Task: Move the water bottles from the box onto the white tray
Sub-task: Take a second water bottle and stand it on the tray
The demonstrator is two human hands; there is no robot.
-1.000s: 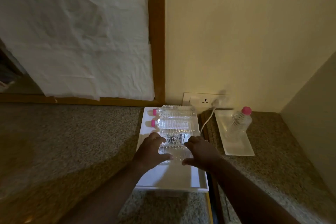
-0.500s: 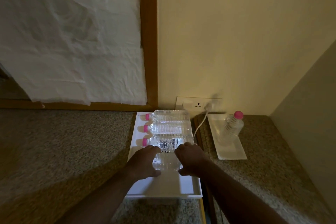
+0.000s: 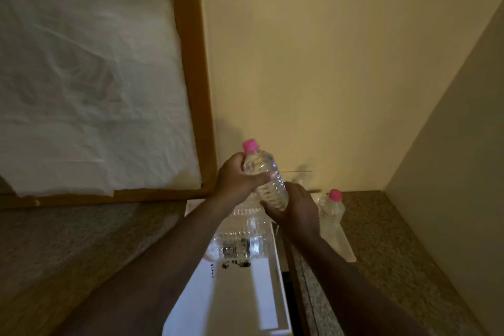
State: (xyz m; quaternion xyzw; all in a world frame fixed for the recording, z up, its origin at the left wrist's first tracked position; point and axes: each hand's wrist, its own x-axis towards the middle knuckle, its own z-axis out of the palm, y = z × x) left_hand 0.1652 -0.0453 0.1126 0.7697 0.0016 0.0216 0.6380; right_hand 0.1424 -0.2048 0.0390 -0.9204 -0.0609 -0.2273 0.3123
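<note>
Pink-capped bottle [image 3: 266, 180] tilted, clasped between left hand [image 3: 236, 182] and right hand [image 3: 296, 206]

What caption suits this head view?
Both hands, left hand and right hand, lift a pink-capped bottle above the box.

Your box [image 3: 268, 275] sits on the bench [image 3: 395, 240] before you, with bottles [image 3: 240, 247] lying in its far half. To its right lies the tray [image 3: 346, 245], one bottle [image 3: 331, 207] upright on it. Above the box, both hands [image 3: 240, 180] hold another bottle [image 3: 266, 180].
</note>
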